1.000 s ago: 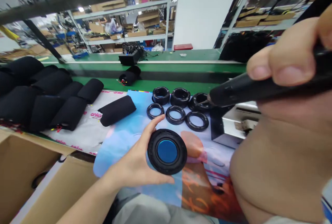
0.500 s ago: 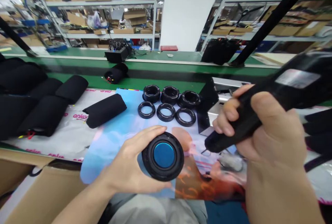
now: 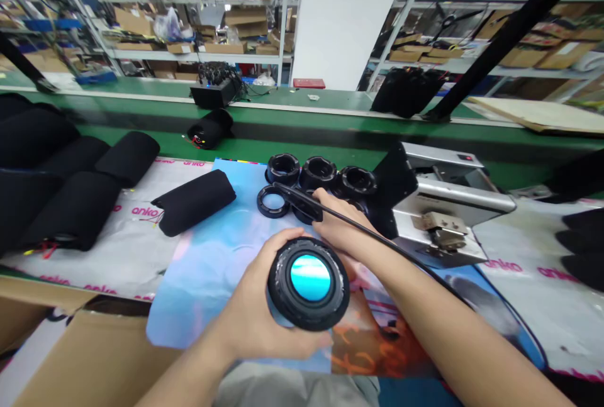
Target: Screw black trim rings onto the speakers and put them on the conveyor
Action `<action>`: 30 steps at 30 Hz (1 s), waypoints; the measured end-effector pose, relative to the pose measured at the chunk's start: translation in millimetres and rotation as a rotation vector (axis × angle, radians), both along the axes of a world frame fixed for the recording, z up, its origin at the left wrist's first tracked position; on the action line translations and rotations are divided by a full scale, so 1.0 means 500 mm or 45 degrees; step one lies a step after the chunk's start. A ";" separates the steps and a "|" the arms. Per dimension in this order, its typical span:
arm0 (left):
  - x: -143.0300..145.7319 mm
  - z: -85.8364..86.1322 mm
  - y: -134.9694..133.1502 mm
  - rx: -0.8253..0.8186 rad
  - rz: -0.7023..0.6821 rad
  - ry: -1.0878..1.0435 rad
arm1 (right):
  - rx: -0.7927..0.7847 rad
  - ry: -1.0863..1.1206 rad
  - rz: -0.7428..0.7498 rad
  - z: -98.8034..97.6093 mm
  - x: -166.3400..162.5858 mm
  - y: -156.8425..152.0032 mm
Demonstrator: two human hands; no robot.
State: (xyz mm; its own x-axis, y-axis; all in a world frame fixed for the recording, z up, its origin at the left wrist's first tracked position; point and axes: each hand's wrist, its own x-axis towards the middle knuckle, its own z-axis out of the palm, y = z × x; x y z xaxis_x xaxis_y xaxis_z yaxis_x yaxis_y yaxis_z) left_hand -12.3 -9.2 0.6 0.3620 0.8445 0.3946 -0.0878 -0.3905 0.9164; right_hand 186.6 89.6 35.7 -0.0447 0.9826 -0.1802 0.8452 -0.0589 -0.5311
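My left hand (image 3: 255, 325) grips a round black speaker part (image 3: 309, 281) with a glossy blue centre, held upright facing me above the printed mat (image 3: 207, 256). My right hand (image 3: 342, 228) reaches behind that part, palm down, closed on a slim black corded tool (image 3: 297, 200). The tool's tip points left over a flat black ring (image 3: 270, 200), and its cord runs back along my forearm. Three taller black rings (image 3: 317, 172) stand in a row just beyond.
A grey metal machine (image 3: 438, 206) sits right of the rings. Black fabric sleeves (image 3: 195, 200) lie on the left, with several more at the far left (image 3: 70, 206). An open cardboard box (image 3: 85, 356) is at bottom left. A green conveyor (image 3: 283, 124) runs behind.
My right hand has moved from close to the camera down and forward to the rings, carrying the black tool. My left hand has tilted the speaker part more upright.
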 end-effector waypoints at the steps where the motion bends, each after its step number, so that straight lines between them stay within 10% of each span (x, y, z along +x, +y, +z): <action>1: 0.000 0.002 0.004 0.000 0.015 -0.003 | -0.008 -0.021 0.002 -0.002 -0.003 0.003; 14: 0.015 0.007 0.024 -0.181 0.085 -0.094 | 0.522 0.503 0.043 0.133 0.070 -0.166; 30: 0.004 0.003 0.032 0.106 -0.006 -0.064 | -0.112 0.745 0.362 0.138 0.085 -0.122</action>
State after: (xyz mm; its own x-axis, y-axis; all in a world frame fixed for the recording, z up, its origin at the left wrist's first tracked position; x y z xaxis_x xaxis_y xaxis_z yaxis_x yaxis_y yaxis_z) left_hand -10.4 6.8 2.3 0.3441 0.8065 0.4807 -0.1347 -0.4643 0.8754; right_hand 229.1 28.8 104.9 -0.4155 0.9008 -0.1262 0.4070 0.0600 -0.9114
